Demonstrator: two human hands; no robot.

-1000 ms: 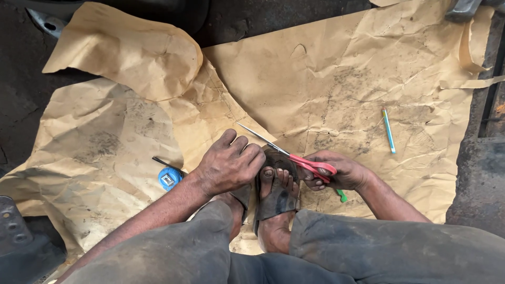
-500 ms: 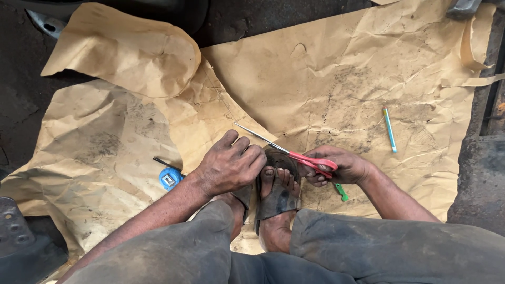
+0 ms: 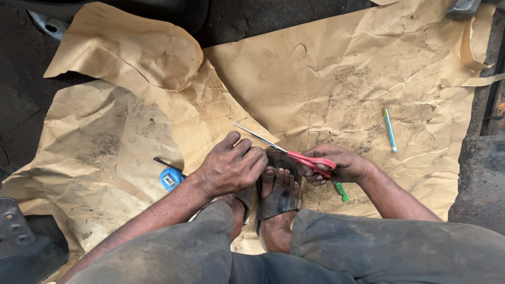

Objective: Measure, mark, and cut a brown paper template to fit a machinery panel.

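Right hand (image 3: pixel 336 165) grips one pair of scissors (image 3: pixel 294 154) by the red handles, fingers closed through and around the loops. The long blades point toward 10 o'clock, over the brown paper (image 3: pixel 342 89); whether they are parted cannot be told. Left hand (image 3: pixel 231 168) lies just beside the blades at their 8 o'clock, knuckles up, fingers curled and pressing down on the paper edge by the sandalled foot (image 3: pixel 279 194); what, if anything, lies under the fingers is hidden.

Edges: the paper is one large creased sheet covering most of the floor. Its edge at 9 to 11 o'clock is folded back in a raised flap (image 3: pixel 131 47), with dark floor (image 3: pixel 21 105) beyond. At 3 o'clock the sheet ends against a dark ledge (image 3: pixel 481 173), and thin curled strips (image 3: pixel 473 58) hang off at 2 o'clock. Open paper runs from the blade tips toward 12 and 1 o'clock; room at 6 o'clock is taken by the person's knees.

Count: one blue tape measure (image 3: pixel 171 179) at 9 o'clock of the left hand, near the wrist; one light blue pen (image 3: pixel 390 129) well apart at 2 o'clock of the right hand; one small green item (image 3: pixel 342 191) just below the right hand, kind unclear.
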